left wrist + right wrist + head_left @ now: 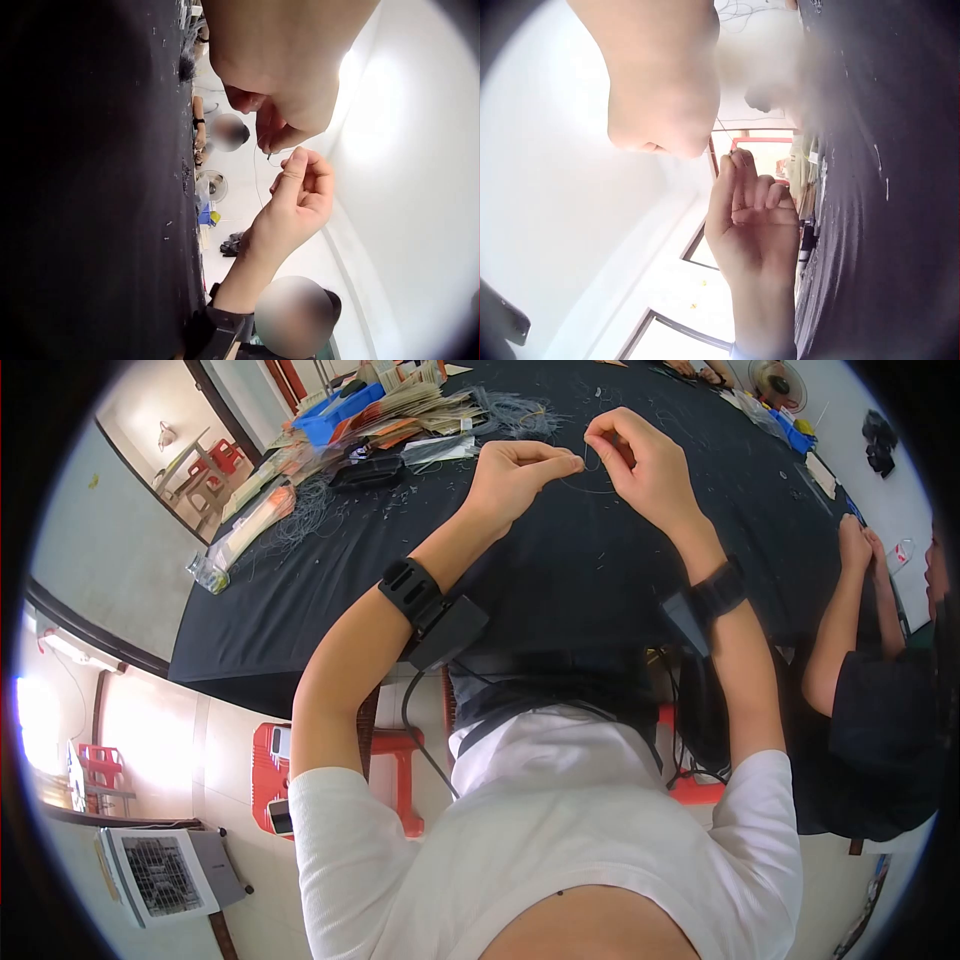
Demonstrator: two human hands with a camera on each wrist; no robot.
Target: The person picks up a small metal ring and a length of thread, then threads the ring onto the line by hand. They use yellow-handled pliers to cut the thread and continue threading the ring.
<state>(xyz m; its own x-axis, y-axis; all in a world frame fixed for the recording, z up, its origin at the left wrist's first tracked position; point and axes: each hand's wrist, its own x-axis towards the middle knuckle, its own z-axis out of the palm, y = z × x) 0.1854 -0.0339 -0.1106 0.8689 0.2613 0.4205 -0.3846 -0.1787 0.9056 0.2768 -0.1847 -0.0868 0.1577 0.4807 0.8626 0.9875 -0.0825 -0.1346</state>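
Above the black-covered table, both hands are raised close together with a thin strand (256,176) running between them. My left hand (512,480) pinches the strand between thumb and forefinger; a small dark tip (269,157) shows at those fingers in the left wrist view. Opposite it, my right hand (645,468) has thumb and forefinger brought together on the strand. A loose curve of the strand hangs below the fingertips in the head view. In the right wrist view the strand (724,130) slants from the right hand to the left fingertips.
The black cloth (560,570) carries small scraps. At its far left lie a blue bin (335,418), stacked card strips (420,410), a dark pouch (368,473) and tangled grey strands (515,415). Another person's arm (845,600) is close on the right; a fan (778,385) stands beyond.
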